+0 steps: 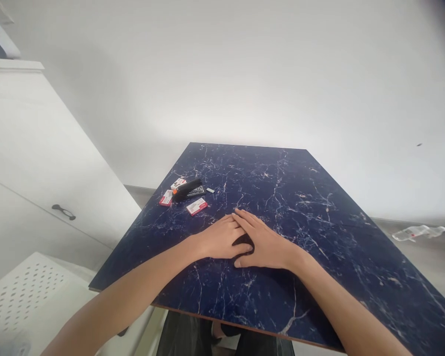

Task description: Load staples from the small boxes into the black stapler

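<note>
My left hand [222, 238] lies flat on the dark blue marbled table [252, 173], fingers stretched out. Partly over its fingers rests my right hand [265, 243], also flat and open, its thumb apart from the fingers. Neither hand holds anything. Beyond my left hand, towards the table's left side, is a black stapler [188, 189] with an orange part at one end. Around it lie a red-and-white small box [197, 206], a second such box [166, 198] and a white box with dark print [178, 183]. A small pale strip [210, 190], perhaps staples, sits right of the stapler.
A white cabinet [33, 148] with a dark handle [63, 212] stands at the left. Below it is a white perforated surface [25, 291]. On the floor at the right lies a clear plastic bottle [419, 232]. A pale wall [244, 74] rises behind the table.
</note>
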A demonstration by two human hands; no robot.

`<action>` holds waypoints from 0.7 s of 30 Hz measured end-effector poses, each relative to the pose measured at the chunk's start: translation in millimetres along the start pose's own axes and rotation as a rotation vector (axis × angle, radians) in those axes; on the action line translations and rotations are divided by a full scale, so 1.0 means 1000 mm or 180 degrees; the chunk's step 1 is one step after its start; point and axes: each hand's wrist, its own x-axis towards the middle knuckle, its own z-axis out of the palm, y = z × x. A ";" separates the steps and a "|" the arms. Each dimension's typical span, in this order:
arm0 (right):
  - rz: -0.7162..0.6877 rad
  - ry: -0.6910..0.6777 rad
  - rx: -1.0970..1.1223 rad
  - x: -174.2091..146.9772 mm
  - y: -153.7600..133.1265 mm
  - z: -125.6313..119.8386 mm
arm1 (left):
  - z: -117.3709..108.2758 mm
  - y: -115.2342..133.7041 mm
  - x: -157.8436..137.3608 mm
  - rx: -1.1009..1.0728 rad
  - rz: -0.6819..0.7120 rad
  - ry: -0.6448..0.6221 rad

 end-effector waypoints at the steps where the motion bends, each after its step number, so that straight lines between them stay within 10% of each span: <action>1: -0.0026 -0.0036 -0.0001 0.000 -0.003 0.003 | 0.000 0.000 -0.004 -0.0005 0.0016 -0.0046; 21: -0.0207 -0.0094 -0.0229 0.004 -0.010 0.018 | 0.004 0.005 -0.014 -0.0005 -0.0080 -0.0293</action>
